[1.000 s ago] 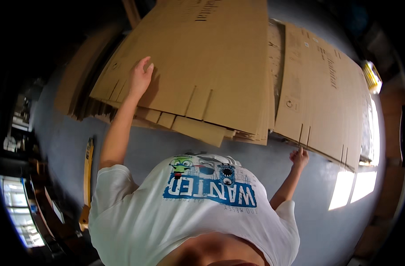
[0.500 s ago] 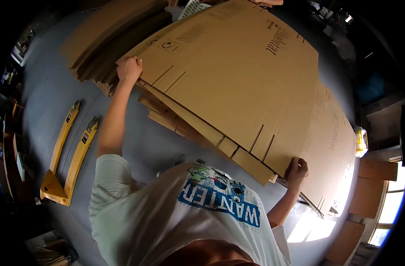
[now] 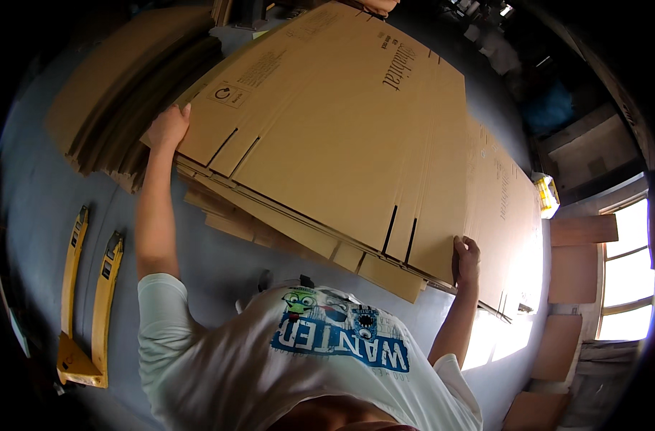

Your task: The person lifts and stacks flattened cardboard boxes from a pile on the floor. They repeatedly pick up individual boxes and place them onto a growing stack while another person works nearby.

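Observation:
A large flat brown cardboard sheet [image 3: 327, 151], printed and with dark slots cut along its near edge, lies over a pile of similar sheets. At its near left corner, my left hand [image 3: 169, 128] is closed on the edge, the thumb on top. My right hand [image 3: 467, 258] grips the near right corner, fingers curled over it. Below the sheet, the edges of more cardboard [image 3: 270, 241] stick out unevenly toward me. A second printed cardboard sheet [image 3: 496, 208] shows to the right, partly under the first. Another person's hand [image 3: 379, 6] seems to be at the far edge.
Curved, stacked cardboard [image 3: 133, 86] stands at the far left. A yellow two-pronged pallet jack [image 3: 90, 359] rests on the grey floor at left. At right are a yellow-and-white package [image 3: 546, 194], brown boards [image 3: 575, 273] against the wall, and a bright window [image 3: 625, 273].
The view has turned, so everything sits farther left. The sheet's near edge has come down closer to the cardboard beneath, narrowing the gap. Both hands keep their corners.

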Action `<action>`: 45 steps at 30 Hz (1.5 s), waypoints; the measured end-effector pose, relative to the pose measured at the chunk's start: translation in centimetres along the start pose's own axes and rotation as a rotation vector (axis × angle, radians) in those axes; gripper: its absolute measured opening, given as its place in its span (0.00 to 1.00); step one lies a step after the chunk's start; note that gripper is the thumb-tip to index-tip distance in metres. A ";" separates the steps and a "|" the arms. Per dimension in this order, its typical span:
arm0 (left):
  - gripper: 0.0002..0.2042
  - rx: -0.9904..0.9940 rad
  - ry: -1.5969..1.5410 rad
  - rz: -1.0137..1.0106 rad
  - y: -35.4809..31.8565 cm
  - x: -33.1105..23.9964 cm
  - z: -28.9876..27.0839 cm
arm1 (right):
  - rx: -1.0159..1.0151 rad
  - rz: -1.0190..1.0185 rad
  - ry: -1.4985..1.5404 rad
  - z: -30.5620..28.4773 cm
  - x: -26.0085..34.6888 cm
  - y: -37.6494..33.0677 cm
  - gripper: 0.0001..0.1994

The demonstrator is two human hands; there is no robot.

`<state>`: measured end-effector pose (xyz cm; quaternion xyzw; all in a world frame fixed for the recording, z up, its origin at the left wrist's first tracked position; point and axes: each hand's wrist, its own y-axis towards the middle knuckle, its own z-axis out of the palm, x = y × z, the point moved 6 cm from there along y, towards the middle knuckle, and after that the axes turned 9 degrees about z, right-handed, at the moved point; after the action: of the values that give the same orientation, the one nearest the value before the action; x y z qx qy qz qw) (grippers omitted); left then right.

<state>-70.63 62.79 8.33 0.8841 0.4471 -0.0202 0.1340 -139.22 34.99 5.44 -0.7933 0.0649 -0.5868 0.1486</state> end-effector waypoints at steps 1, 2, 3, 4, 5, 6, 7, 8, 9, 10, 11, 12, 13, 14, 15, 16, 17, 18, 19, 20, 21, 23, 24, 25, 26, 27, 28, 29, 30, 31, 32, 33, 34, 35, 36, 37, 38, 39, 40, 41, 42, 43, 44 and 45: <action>0.24 -0.054 0.055 0.016 0.0 -0.1 0.5 | -0.061 -0.068 -0.135 0.0 0.0 0.4 0.12; 0.23 -0.113 0.090 0.031 0.0 -0.1 0.7 | -0.104 -0.107 -0.214 -0.3 0.1 0.8 0.14; 0.23 -0.116 0.055 0.014 -0.4 -0.4 0.6 | -0.152 -0.139 -0.295 -0.3 0.1 0.6 0.15; 0.23 -0.119 0.021 -0.002 -0.7 -0.7 0.4 | -0.158 -0.146 -0.293 -0.3 -0.1 0.7 0.15; 0.22 -0.121 -0.014 -0.019 -1.0 -1.1 0.2 | -0.164 -0.153 -0.291 -0.4 -0.4 0.8 0.15; 0.22 -0.115 -0.015 -0.040 -1.2 -1.0 0.1 | -0.167 -0.166 -0.292 -0.4 -0.3 0.9 0.16; 0.22 -0.110 -0.016 -0.061 -1.4 -1.0 0.0 | -0.176 -0.174 -0.283 -0.4 -0.4 0.8 0.16; 0.22 -0.104 -0.017 -0.082 -1.4 -1.0 -0.1 | -0.185 -0.183 -0.273 -0.3 -0.5 0.8 0.16; 0.21 -0.118 -0.010 -0.071 -1.4 -0.8 -0.1 | -0.191 -0.191 -0.260 -0.4 -0.7 0.9 0.16; 0.21 -0.133 -0.003 -0.059 -1.4 -0.7 -0.1 | -0.200 -0.197 -0.263 -0.6 -0.9 1.1 0.16; 0.21 -0.147 0.004 -0.048 -1.3 -0.8 0.0 | -0.201 -0.216 -0.283 -0.8 -0.7 1.4 0.16; 0.21 -0.139 0.010 -0.055 -1.4 -0.7 0.0 | -0.199 -0.228 -0.303 -0.7 -0.7 1.4 0.17; 0.21 -0.131 0.016 -0.063 -1.5 -0.7 0.0 | -0.198 -0.239 -0.323 -0.6 -0.7 1.4 0.17; 0.21 -0.122 0.022 -0.070 -1.5 -0.7 -0.1 | -0.196 -0.224 -0.296 -0.7 -0.8 1.5 0.17; 0.21 -0.118 0.018 -0.068 -1.7 -0.8 -0.2 | -0.190 -0.205 -0.276 -0.5 -0.6 1.2 0.17; 0.22 -0.113 0.014 -0.065 -1.7 -1.0 -0.3 | -0.184 -0.185 -0.255 -0.4 -0.5 0.8 0.17; 0.22 -0.108 0.009 -0.061 -1.7 -1.3 -0.4 | -0.172 -0.185 -0.270 -0.2 -0.2 0.4 0.17; 0.22 -0.087 -0.006 -0.077 -1.9 -1.7 -0.6 | -0.168 -0.181 -0.279 -0.1 0.1 -0.1 0.17; 0.22 -0.066 -0.021 -0.091 -2.1 -2.1 -1.0 | -0.167 -0.176 -0.289 -0.1 0.3 -0.4 0.17; 0.22 -0.043 -0.036 -0.104 -2.4 -2.4 -1.1 | -0.164 -0.176 -0.291 0.0 0.4 -0.5 0.17; 0.23 -0.074 -0.024 -0.089 -2.2 -2.3 -1.1 | -0.166 -0.179 -0.284 0.1 0.7 -0.7 0.18; 0.24 -0.132 0.004 -0.060 -1.8 -0.7 -0.3 | -0.167 -0.185 -0.284 0.2 0.8 -0.3 0.18; 0.25 -0.115 0.006 -0.073 -1.8 -0.7 -0.2 | -0.171 -0.186 -0.295 0.2 0.7 -0.1 0.18; 0.25 -0.109 0.002 -0.073 -1.8 -1.0 0.0 | -0.174 -0.186 -0.306 0.2 0.7 0.0 0.18; 0.25 -0.103 -0.003 -0.075 -1.7 -1.2 0.0 | -0.189 -0.206 -0.317 0.0 0.6 -0.1 0.18; 0.25 -0.098 -0.006 -0.081 -1.7 -1.3 -0.2 | -0.193 -0.203 -0.341 -0.1 0.6 -0.2 0.17; 0.25 -0.080 -0.005 -0.078 -1.7 -1.5 -0.2 | -0.198 -0.200 -0.365 -0.2 0.6 -0.1 0.17; 0.25 -0.062 -0.003 -0.075 -1.6 -1.7 -0.2 | -0.202 -0.196 -0.390 -0.3 0.6 -0.2 0.16; 0.25 -0.045 0.002 -0.078 -1.6 -1.7 -0.3 | -0.190 -0.180 -0.365 0.0 1.1 -0.7 0.17; 0.25 -0.038 0.010 -0.088 -1.5 -1.6 -0.2 | -0.189 -0.179 -0.353 0.1 1.0 -0.5 0.17; 0.24 -0.030 0.019 -0.099 -1.4 -1.5 -0.2 | -0.189 -0.177 -0.341 0.1 0.8 -0.3 0.17; 0.23 -0.024 0.026 -0.111 -1.3 -1.3 0.0 | -0.189 -0.178 -0.331 0.0 0.6 -0.1 0.17; 0.24 -0.027 0.033 -0.102 -1.2 -1.2 0.1 | -0.192 -0.210 -0.337 -0.1 0.6 0.1 0.16; 0.24 -0.031 0.041 -0.095 -1.1 -1.1 0.2 | -0.181 -0.192 -0.327 -0.2 0.3 0.2 0.16; 0.24 -0.034 0.049 -0.091 -1.1 -1.1 0.2 | -0.166 -0.177 -0.319 -0.1 0.4 0.2 0.16; 0.24 -0.025 0.051 -0.091 -1.1 -1.1 0.2 | -0.151 -0.162 -0.311 0.0 0.5 0.1 0.15; 0.24 -0.016 0.053 -0.091 -1.1 -1.1 0.2 | -0.124 -0.137 -0.258 0.0 0.4 -0.1 0.15; 0.24 -0.007 0.053 -0.093 -1.2 -1.1 0.2 | -0.097 -0.114 -0.207 0.2 0.9 -0.7 0.14; 0.24 -0.007 0.057 -0.093 -1.2 -1.2 0.2 | -0.069 -0.090 -0.156 0.4 1.0 -0.9 0.13; 0.24 -0.007 0.060 -0.093 -1.3 -1.2 0.2 | 0.006 -0.074 -0.048 0.4 0.4 -0.4 0.13; 0.24 -0.010 0.062 -0.090 -1.2 -1.2 0.2 | 0.077 -0.060 0.062 0.3 0.0 -0.2 0.13; 0.24 -0.014 0.058 -0.088 -1.1 -1.1 0.3 | 0.147 -0.045 0.173 0.3 -0.5 0.1 0.13; 0.24 -0.018 0.055 -0.086 -1.0 -1.0 0.4 | 0.151 -0.051 0.192 0.1 -0.9 0.3 0.13; 0.24 -0.020 0.055 -0.084 -1.0 -1.0 0.4 | 0.156 -0.054 0.213 0.3 -0.8 0.2 0.13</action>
<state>-71.99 62.48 7.88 0.8635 0.4874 0.0030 0.1296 -139.16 35.05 4.60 -0.7140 0.0132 -0.6748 0.1862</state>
